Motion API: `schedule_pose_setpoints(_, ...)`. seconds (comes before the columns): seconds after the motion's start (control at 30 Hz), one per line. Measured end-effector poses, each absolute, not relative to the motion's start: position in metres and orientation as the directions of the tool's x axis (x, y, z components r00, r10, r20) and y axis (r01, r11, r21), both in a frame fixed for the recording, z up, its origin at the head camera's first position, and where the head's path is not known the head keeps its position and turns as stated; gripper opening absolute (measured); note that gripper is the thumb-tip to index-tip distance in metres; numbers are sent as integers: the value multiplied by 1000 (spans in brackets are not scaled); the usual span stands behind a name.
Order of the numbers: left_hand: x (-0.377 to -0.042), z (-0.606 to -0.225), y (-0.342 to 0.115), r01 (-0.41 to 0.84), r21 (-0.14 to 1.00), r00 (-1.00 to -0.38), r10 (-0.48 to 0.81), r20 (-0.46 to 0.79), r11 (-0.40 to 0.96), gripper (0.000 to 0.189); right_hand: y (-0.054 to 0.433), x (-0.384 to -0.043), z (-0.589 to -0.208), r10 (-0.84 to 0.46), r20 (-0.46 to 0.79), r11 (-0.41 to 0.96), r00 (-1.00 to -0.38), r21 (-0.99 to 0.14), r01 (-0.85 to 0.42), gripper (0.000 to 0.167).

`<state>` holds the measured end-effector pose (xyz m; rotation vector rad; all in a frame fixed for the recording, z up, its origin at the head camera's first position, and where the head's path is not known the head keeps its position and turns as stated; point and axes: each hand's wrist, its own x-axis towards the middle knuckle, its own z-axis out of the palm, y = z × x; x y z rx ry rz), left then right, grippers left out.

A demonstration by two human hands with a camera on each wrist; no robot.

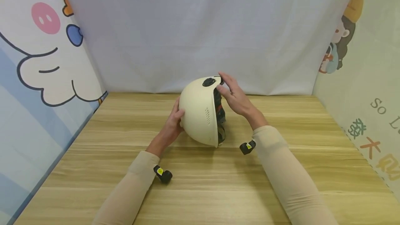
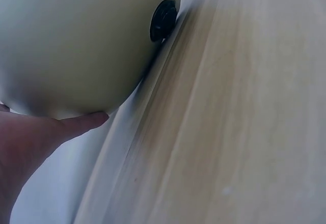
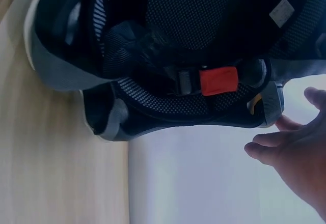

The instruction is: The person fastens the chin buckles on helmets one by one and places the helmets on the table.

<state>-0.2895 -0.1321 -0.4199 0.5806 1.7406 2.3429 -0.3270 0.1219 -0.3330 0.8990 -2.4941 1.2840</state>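
A cream helmet lies on its side on the wooden table, its crown toward the left and its opening toward the right. My left hand holds the rounded crown, the thumb along the shell; its other fingers are mostly hidden behind it. At the upper rim, my right hand touches the edge with extended fingers, the thumb spread from them. A black round vent sits on the upper side of the shell. Inside, the right wrist view shows dark padding, straps and a red buckle.
The wooden table extends around the helmet. Behind it hangs a white curtain. Printed cartoon panels stand at the left and right. Each sleeve cuff carries a small black camera, left camera and right camera.
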Motion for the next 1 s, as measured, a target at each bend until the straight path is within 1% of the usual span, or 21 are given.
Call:
schedule_pose_setpoints(0.37,-290,-421,-133,135,917,-903,335,271,-376,68,122,-323,-330,-401,416,416,-816,-711,-567,73)
schedule_pose_setpoints(0.6,-290,-421,-132,123,914,-909,326,260,-387,67,118,-318,-321,-380,402,413,-833,-732,-541,69)
schedule_pose_setpoints(0.8,-290,-422,-134,80,903,-896,367,251,-423,56,119,-323,-325,-364,404,354,-839,-773,-526,73)
schedule_pose_setpoints(1.0,-288,-421,-135,53,904,-881,407,242,-423,52,122,-323,-329,-366,393,276,-844,-820,-502,67)
